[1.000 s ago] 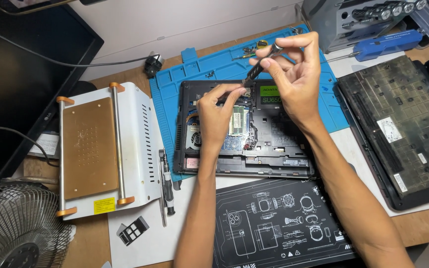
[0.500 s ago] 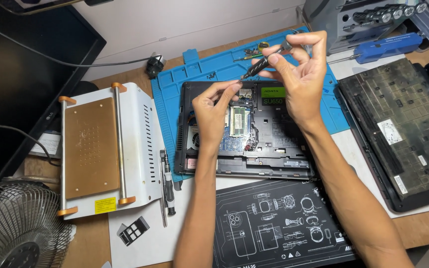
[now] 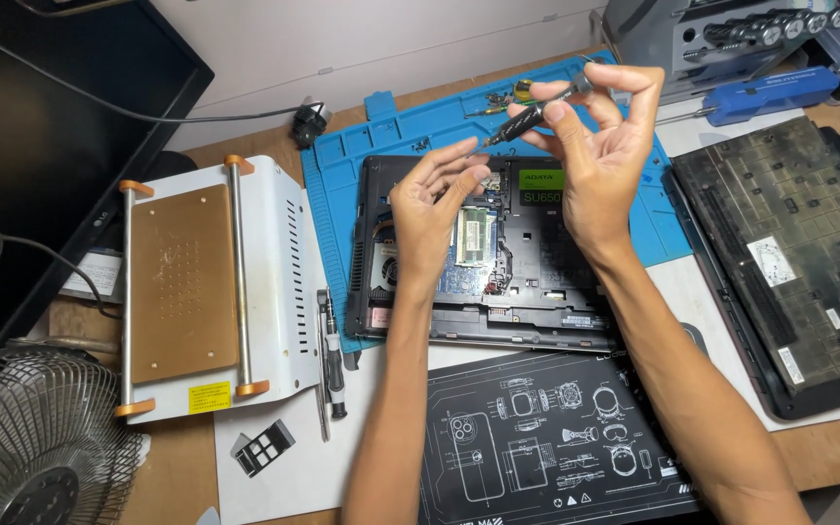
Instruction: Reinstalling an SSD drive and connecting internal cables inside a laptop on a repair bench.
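At the far left a grey wire-caged desk fan sits at the lower corner of the wooden surface, below a black monitor. Next to it stands a white metal heating plate machine with a copper-coloured top and orange end caps. Just right of it lie a slim black-and-silver screwdriver and thin metal tweezers, side by side on white paper.

A bright blue silicone repair mat carries an opened black laptop base with its circuit board exposed. Above that base hovers the left hand, its fingertips drawn together near the tool tip; whether this grip pinches something tiny I cannot tell. Below lies a black work mat printed with white phone diagrams.

The right hand is raised over the mat's upper edge, its grip closed around a small black precision screwdriver with a textured handle, held slanted, its tip pointing down-left toward the left fingertips. Further right rests a dark grey laptop bottom cover, with a blue-handled tool above it.
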